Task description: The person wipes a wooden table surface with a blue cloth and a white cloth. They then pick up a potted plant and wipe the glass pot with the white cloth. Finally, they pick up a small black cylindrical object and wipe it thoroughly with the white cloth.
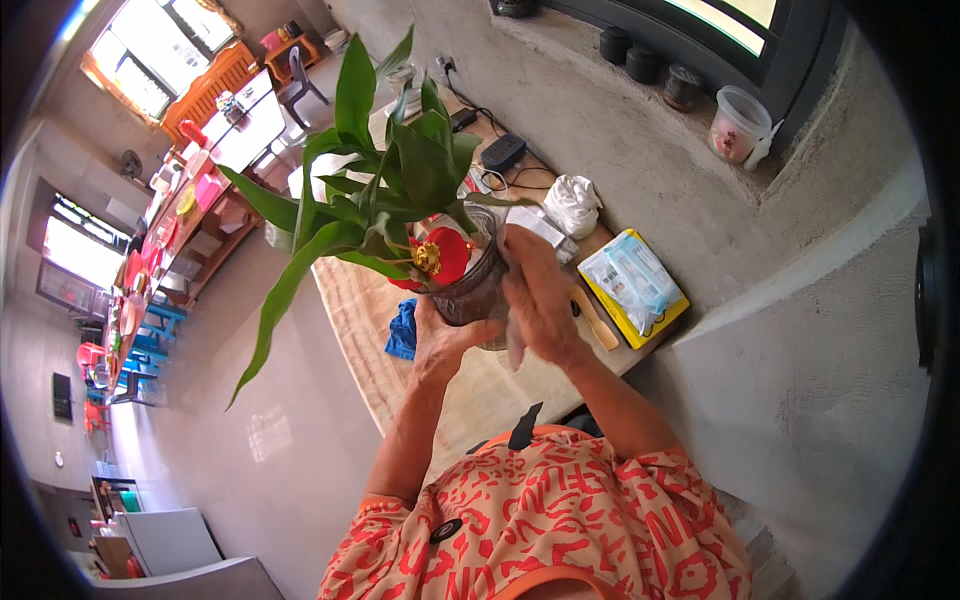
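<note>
I hold a clear glass jar (470, 290) with a tall green leafy plant (385, 190) growing out of it and a red and gold ornament (440, 257) tied at its neck. My left hand (440, 345) cups the jar from below. My right hand (540, 295) presses flat against the jar's right side with a pale cloth under the fingers. The jar hangs just above a wooden table (360, 290).
On the table lie a blue cloth (403, 330), a yellow and blue packet (635, 285), a wooden spoon (596, 322), a crumpled white bag (573, 203) and a black adapter with cables (502, 152). A plastic cup (738, 123) and dark jars (645, 62) stand on the window ledge.
</note>
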A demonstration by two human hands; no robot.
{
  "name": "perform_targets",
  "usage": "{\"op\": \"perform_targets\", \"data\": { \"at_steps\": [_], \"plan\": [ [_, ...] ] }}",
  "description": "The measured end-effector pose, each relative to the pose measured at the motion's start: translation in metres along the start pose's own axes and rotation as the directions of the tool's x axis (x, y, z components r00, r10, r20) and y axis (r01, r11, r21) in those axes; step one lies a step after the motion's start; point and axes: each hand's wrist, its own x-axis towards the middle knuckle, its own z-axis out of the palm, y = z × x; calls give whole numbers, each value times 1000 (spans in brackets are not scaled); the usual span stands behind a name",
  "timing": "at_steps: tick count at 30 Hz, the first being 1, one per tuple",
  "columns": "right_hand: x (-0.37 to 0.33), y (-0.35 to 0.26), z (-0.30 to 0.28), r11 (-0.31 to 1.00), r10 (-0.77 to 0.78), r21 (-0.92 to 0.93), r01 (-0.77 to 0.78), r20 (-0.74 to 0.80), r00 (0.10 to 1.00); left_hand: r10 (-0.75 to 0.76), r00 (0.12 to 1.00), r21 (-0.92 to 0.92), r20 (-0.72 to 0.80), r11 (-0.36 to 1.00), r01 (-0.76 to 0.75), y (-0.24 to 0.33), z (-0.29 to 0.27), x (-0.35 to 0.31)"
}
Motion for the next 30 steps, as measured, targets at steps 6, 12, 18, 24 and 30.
{"op": "perform_targets", "data": {
  "at_steps": [6, 12, 18, 24, 30],
  "plan": [
    [-29, -13, 10, 870, -282, -397, 292, 86, 956, -23, 995, -35, -99, 999, 20, -2, 3, 2],
    [3, -4, 3, 988, -140, -75, 133, -110, 984, -35, 999, -70, -22, 997, 33, -1, 9, -4],
    [33, 15, -10, 813, 248, 485, -323, 214, 945, -11, 1000, -5, -24, 1000, 11, 2, 15, -10],
    [4, 13, 1, 956, 217, 207, -210, -12, 976, -11, 1000, 20, -14, 1000, 11, -2, 7, -8],
    [-39, -1, 9, 971, -133, -216, 103, -129, 983, -50, 999, -69, -11, 996, 49, -2, 8, -7]
  ]
}}
